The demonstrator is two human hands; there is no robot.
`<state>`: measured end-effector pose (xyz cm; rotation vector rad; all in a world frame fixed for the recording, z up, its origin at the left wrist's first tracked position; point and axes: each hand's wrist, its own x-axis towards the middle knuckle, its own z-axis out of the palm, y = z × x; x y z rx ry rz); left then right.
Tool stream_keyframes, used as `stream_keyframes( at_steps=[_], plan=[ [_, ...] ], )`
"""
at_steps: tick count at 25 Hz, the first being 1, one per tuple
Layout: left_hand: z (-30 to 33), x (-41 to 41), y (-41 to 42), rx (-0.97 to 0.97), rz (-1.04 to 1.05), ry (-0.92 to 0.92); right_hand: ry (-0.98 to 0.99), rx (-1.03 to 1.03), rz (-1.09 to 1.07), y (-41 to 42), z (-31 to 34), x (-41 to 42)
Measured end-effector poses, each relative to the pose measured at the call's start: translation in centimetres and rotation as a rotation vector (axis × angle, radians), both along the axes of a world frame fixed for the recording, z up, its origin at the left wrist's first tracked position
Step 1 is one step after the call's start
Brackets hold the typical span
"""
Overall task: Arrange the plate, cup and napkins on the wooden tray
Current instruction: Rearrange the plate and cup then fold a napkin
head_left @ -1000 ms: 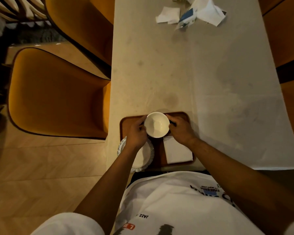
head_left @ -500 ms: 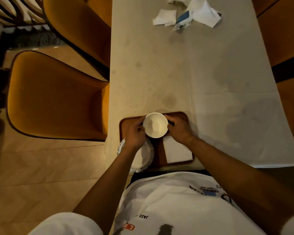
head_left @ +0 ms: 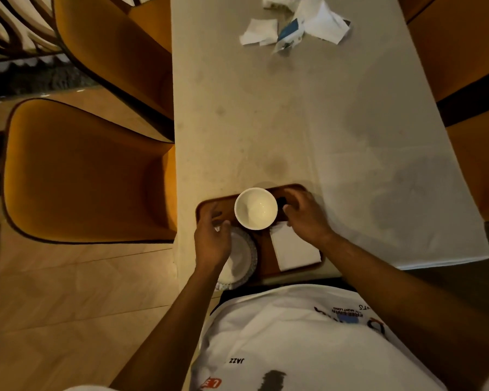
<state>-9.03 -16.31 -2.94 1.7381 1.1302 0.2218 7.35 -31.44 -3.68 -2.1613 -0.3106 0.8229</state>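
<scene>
A wooden tray lies at the table's near edge, just in front of me. A white cup stands upright at the tray's far middle. A white plate with a patterned rim sits at the near left, overhanging the tray's edge. A folded white napkin lies flat at the near right. My left hand hovers over the plate's left part, fingers apart, a small gap away from the cup. My right hand is just right of the cup, fingers loose, its wrist over the napkin's far corner.
Crumpled napkins and a blue-and-white packet lie at the table's far end. Orange chairs stand close along the left side, and others on the right. A pale cloth covers the table's right half.
Both hands held the cup's sides before; now they have let go and drawn apart, the left one back over the plate. The cup stays on the tray.
</scene>
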Motion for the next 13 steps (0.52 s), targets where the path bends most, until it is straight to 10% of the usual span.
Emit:
stream_keyframes(
  at_steps=[13],
  plan=[
    [-0.8, 3.8, -8.1, 0.331, -1.007, 0.007, -0.113, -0.373, 0.018, -7.8, -0.6, -5.8]
  ],
)
